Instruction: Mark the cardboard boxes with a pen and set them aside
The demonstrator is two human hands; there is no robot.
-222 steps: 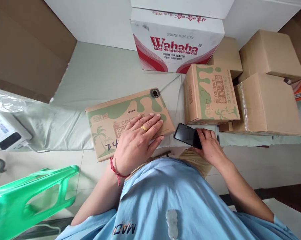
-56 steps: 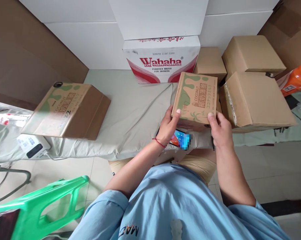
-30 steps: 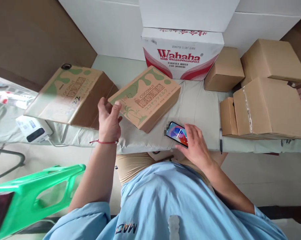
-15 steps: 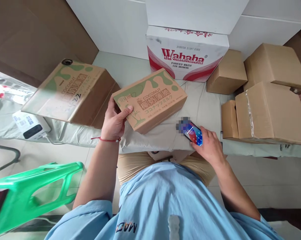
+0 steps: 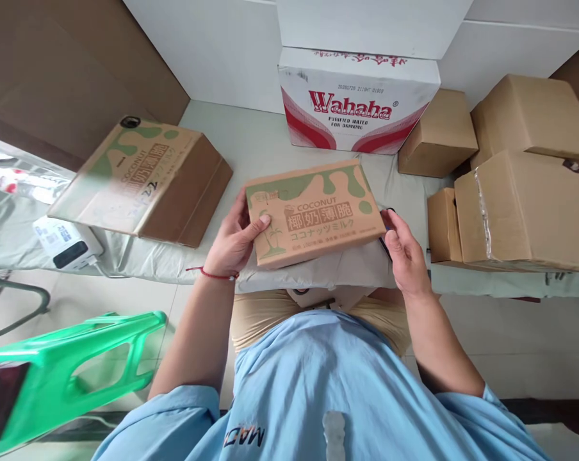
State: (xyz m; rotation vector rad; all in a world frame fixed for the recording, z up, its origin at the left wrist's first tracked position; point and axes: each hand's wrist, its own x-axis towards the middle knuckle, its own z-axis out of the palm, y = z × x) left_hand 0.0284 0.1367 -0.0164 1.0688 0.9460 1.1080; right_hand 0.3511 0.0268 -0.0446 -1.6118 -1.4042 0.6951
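A brown cardboard box with green drip print and "COCONUT" lettering is tilted over the table in front of me. My left hand is closed on its left end, thumb on the printed face and fingers behind. At the right end is my right hand, its fingers partly curled around a phone. Only dark edges of the phone and a bit of blue show between that hand and the box; the rest is hidden. Whether the right fingers also press on the box is unclear.
A matching coconut box with a black round thing on its corner stands left. Behind is a white-and-red Wahaha carton; several plain cartons are stacked right. A white charger-like device and a green stool are at left.
The coconut box has moved right and turned more level, with my left hand on it. My right hand has come up to its right end, and the phone has turned nearly out of sight.
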